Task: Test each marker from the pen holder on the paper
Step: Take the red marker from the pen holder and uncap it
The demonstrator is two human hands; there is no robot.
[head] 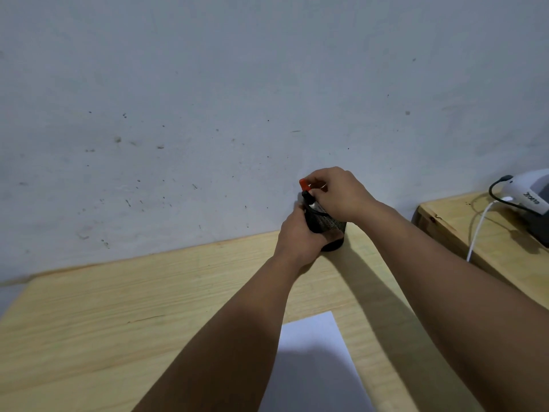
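Observation:
A black mesh pen holder (329, 226) stands at the far edge of the wooden table, against the wall. My left hand (298, 236) wraps around its left side. My right hand (335, 193) is above the holder, fingers closed on a red-capped marker (305, 183) that sticks up out of it. A second, black-capped marker (307, 197) leans in the holder just below. A white sheet of paper (315, 361) lies near the table's front edge, partly under my left forearm.
The light wooden table (118, 322) runs along a pale, speckled wall. On a second wooden surface (463, 221) to the right rest a white and grey device (531, 197) and a white cable (478, 230) hanging over its edge.

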